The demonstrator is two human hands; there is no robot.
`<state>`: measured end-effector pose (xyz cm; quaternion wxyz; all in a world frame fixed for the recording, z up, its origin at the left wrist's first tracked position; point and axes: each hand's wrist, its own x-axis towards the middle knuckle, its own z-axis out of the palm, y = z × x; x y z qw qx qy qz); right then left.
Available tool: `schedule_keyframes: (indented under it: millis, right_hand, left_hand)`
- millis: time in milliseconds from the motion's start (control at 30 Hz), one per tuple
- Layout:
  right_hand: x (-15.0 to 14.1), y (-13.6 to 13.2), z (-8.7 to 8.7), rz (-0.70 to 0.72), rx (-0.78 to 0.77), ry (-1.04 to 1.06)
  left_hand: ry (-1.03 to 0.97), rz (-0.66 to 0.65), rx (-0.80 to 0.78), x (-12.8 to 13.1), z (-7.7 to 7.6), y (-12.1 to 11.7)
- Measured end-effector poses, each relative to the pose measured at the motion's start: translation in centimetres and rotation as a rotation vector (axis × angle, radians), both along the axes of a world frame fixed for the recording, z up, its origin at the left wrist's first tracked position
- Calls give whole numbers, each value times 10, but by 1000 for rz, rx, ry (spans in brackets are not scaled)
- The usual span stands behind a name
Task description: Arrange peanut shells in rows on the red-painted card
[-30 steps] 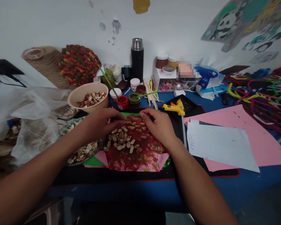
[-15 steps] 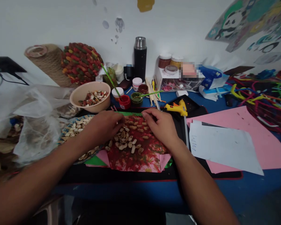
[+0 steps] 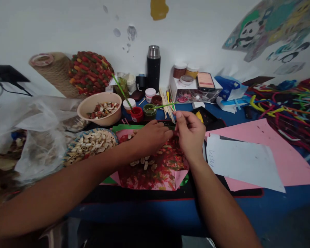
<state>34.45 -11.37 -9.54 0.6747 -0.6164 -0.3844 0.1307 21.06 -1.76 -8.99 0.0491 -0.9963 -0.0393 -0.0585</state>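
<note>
My left hand (image 3: 153,137) reaches palm-down over a paint-smeared red and pink sheet (image 3: 152,179), its fingers curled together. Beside it my right hand (image 3: 192,136) is raised at the sheet's right edge, thumb and fingers closed in a pinch. The fingertips of both hands come close to each other; what they hold, if anything, is hidden. Peanut shells (image 3: 145,165) lie on the sheet below my left hand, which covers part of them. More pale shells fill a round woven basket (image 3: 115,133) to the left, partly behind my left forearm.
A beige bowl (image 3: 100,120) of coloured shells stands behind the basket. Open paint jars, red (image 3: 137,114) and green (image 3: 150,111), sit behind the sheet with green sticks in them. A yellow glue gun (image 3: 199,116) is mostly hidden by my right hand. White paper (image 3: 245,158) lies right.
My left hand has moved right from above the shells, across the sheet, to my right hand. My right hand has lifted and turned, and now covers most of the glue gun.
</note>
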Motion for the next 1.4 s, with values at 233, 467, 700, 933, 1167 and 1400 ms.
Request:
schedule_keyframes:
  millis: [233, 467, 700, 933, 1167, 1400]
  right_hand:
    - [0, 0, 2, 24, -2, 42]
    - [-1, 0, 1, 71, -16, 51]
    - [-2, 0, 0, 100, -64, 45]
    - [-3, -1, -1, 115, -83, 30]
    - [-3, -2, 0, 114, -96, -3]
    - [-3, 1, -2, 117, -85, 19]
  left_hand:
    - [-3, -137, 71, 1, -13, 3]
    - [80, -91, -30, -3, -7, 6]
    - [172, -42, -72, 7, -13, 2]
    - [109, 73, -253, -5, 12, 5]
    - [206, -29, -440, -57, 30, -13]
    - [160, -95, -375, -66, 2, -30]
